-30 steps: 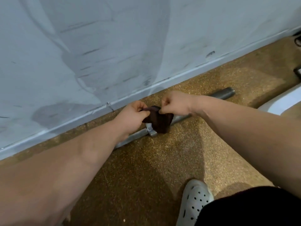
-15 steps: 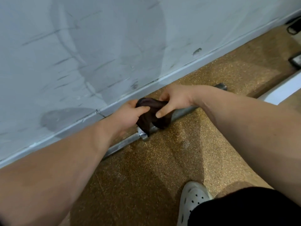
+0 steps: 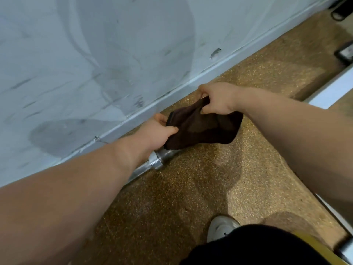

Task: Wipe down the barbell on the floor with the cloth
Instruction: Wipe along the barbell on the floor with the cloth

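A steel barbell (image 3: 157, 161) lies on the speckled floor along the foot of the wall. Only its collar and a short length of bar show; the sleeve end is hidden under a dark brown cloth (image 3: 202, 129). My left hand (image 3: 159, 131) pinches the cloth's left edge. My right hand (image 3: 215, 101) grips its upper edge, and the cloth hangs spread out between the two hands just above the bar.
A scuffed pale wall (image 3: 114, 54) with a skirting board runs diagonally behind the bar. A white frame piece (image 3: 332, 88) crosses the right side, with dark items (image 3: 343, 52) beyond it. My white shoe (image 3: 219, 228) stands at the bottom on the floor.
The cloth was bunched between my hands on the bar. My right hand has moved up and right, my left has stayed, and the cloth is now stretched open between them.
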